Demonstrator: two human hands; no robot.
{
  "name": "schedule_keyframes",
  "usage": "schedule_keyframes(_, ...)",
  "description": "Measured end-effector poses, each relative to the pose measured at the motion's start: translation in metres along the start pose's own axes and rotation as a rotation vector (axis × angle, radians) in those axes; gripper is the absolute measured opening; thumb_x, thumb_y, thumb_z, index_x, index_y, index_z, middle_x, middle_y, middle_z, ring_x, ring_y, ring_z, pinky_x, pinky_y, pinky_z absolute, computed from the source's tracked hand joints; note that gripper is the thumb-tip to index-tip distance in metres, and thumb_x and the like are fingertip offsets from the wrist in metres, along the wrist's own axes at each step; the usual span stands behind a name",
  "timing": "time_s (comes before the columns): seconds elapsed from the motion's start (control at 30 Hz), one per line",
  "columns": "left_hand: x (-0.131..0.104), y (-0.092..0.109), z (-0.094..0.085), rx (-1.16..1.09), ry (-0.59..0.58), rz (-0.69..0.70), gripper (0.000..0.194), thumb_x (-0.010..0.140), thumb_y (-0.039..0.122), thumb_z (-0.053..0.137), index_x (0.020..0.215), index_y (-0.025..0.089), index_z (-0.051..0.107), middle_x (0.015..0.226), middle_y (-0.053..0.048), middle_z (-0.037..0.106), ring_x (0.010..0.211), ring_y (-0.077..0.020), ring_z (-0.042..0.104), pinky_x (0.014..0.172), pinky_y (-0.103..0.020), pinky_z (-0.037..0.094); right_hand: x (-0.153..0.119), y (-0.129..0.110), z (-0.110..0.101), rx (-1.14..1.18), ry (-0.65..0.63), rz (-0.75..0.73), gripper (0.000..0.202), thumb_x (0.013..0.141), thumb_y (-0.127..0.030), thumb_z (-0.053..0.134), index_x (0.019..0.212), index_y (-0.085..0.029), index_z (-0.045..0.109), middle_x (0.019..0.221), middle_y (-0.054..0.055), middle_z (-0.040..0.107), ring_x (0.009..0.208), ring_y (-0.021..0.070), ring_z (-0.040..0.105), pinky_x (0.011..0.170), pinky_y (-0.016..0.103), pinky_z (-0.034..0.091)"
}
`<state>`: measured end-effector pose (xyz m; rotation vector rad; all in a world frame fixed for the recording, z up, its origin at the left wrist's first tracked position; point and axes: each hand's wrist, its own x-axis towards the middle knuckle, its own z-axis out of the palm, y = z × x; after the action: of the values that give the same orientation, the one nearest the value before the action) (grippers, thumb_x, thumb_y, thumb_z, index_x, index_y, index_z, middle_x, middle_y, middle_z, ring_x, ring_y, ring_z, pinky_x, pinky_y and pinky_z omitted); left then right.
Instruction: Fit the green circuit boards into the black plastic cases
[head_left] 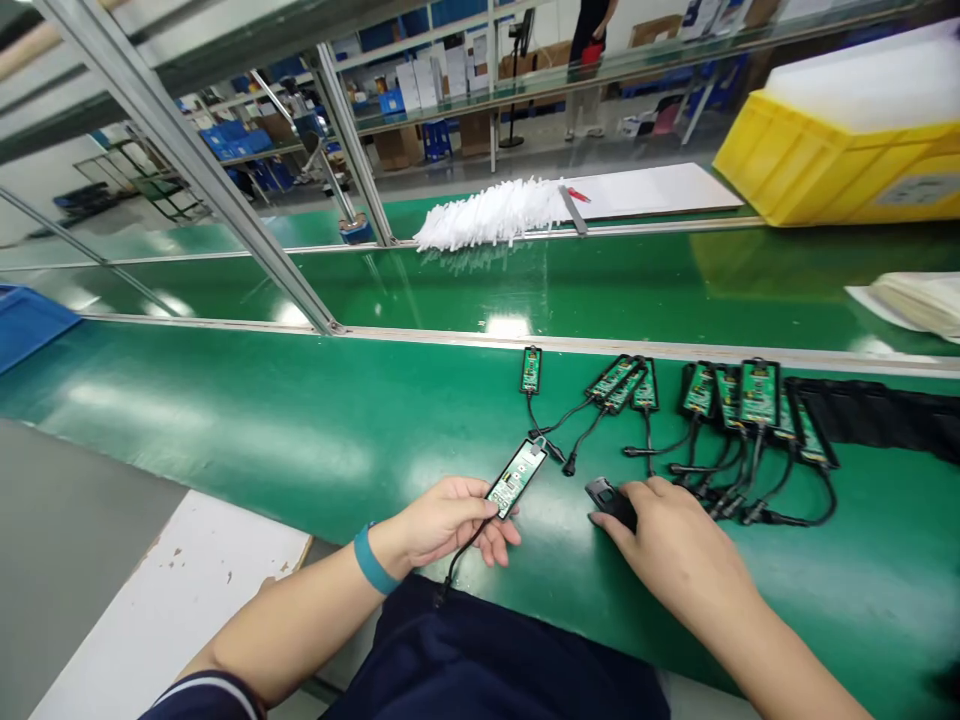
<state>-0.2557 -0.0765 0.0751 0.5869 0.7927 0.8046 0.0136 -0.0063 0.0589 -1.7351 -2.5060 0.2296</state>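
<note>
Left hand point(454, 522) pinches circuit board point(516, 480), right hand point(681, 548) a black piece point(611, 501) — bin label point(918, 188) blurred.

The single view looks from the wearer's head, forward and steeply down across a green bench point(262, 420). The left hand point(450, 515) and right hand point(679, 540) are close, low in the frame; dark clothing point(487, 660) fills the bottom centre. The distant floor point(540, 150) shows along the top.

Green bench point(225, 410) offers open passage at left; cabled circuit units point(760, 393) obstruct far right; metal post point(225, 203) bounds far left.
</note>
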Motion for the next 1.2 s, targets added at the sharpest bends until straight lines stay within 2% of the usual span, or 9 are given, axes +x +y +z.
schedule_keyframes(0.1,0.002,0.002,-0.004,0.022,0.024,0.002,0.025,0.082,0.028,0.066,0.093,0.007,0.060,0.090,-0.017,0.071,0.063,-0.0183,0.069,0.052,-0.024,0.052,0.009,0.000,0.003,-0.013,-0.054,0.000,0.019,0.075,-0.038,0.065,0.074,-0.021,0.056,0.075,0.009,0.061,0.076,0.0281,0.059,0.062,0.036,0.041)
schedule_keyframes(0.3,0.000,0.005,-0.011,0.009,0.045,0.056,0.025,0.083,0.027,0.065,0.096,0.006,0.059,0.091,-0.019,0.071,0.066,-0.0215,0.071,0.055,-0.026,0.056,0.024,0.004,-0.010,0.114,-0.229,0.115,0.021,0.072,-0.040,0.061,0.079,-0.020,0.057,0.074,0.007,0.064,0.067,0.0239,0.061,0.054,0.031,0.036)
schedule_keyframes(0.5,0.002,0.008,-0.020,-0.048,0.020,0.075,0.030,0.084,0.020,0.061,0.111,0.009,0.055,0.102,-0.019,0.069,0.070,-0.0201,0.070,0.051,-0.023,0.054,0.028,-0.011,-0.020,0.311,-0.249,0.125,0.024,0.071,-0.043,0.061,0.066,-0.021,0.053,0.062,0.001,0.059,0.058,0.0170,0.054,0.052,0.027,0.035)
schedule_keyframes(0.6,0.006,0.009,-0.027,-0.083,0.056,0.082,0.028,0.088,0.026,0.056,0.108,0.006,0.058,0.104,-0.021,0.068,0.063,-0.0156,0.066,0.043,-0.018,0.048,0.034,-0.024,-0.018,0.518,-0.250,0.138,0.025,0.069,-0.042,0.064,0.067,-0.020,0.052,0.059,-0.002,0.056,0.052,0.0126,0.050,0.049,0.025,0.035)
schedule_keyframes(0.7,0.011,0.012,-0.031,-0.096,0.116,0.089,0.035,0.093,0.035,0.048,0.108,0.004,0.058,0.095,-0.021,0.069,0.057,-0.0136,0.063,0.038,-0.018,0.044,0.050,-0.041,-0.014,0.871,-0.267,0.192,0.031,0.068,-0.039,0.069,0.088,-0.019,0.056,0.057,-0.007,0.052,0.042,0.0086,0.044,0.041,0.023,0.032)
schedule_keyframes(0.77,0.014,0.016,-0.031,-0.067,0.161,0.103,0.035,0.093,0.035,0.049,0.107,0.005,0.058,0.094,-0.020,0.069,0.059,-0.0142,0.064,0.041,-0.019,0.047,0.062,-0.053,-0.011,1.100,-0.277,0.215,0.046,0.066,-0.038,0.071,0.104,-0.018,0.054,0.051,-0.011,0.044,0.036,0.0073,0.038,0.034,0.021,0.028)
schedule_keyframes(0.87,0.016,0.024,-0.032,-0.002,0.226,0.133,0.032,0.089,0.036,0.056,0.101,0.007,0.058,0.092,-0.018,0.069,0.066,-0.0167,0.066,0.050,-0.023,0.053,0.079,-0.071,-0.004,1.290,-0.263,0.180,0.053,0.065,-0.038,0.075,0.108,-0.016,0.053,0.047,-0.013,0.040,0.031,0.0062,0.035,0.029,0.019,0.025)
schedule_keyframes(1.0,0.015,0.032,-0.036,0.078,0.290,0.182,0.035,0.085,0.039,0.063,0.101,0.008,0.059,0.089,-0.014,0.067,0.070,-0.0170,0.067,0.059,-0.027,0.056,0.089,-0.086,0.010,1.467,-0.235,0.182,0.044,0.067,-0.034,0.075,0.101,-0.015,0.054,0.054,-0.007,0.055,0.032,0.0059,0.044,0.029,0.017,0.034)
schedule_keyframes(1.2,0.018,0.034,-0.032,0.423,0.459,0.255,0.048,0.080,0.041,0.067,0.115,0.009,0.058,0.087,-0.010,0.064,0.075,-0.0177,0.064,0.057,-0.027,0.055,0.087,-0.090,0.016,1.683,-0.273,0.324,0.025,0.078,-0.018,0.064,0.100,-0.015,0.052,0.059,-0.001,0.062,0.045,0.0128,0.061,0.049,0.027,0.057)
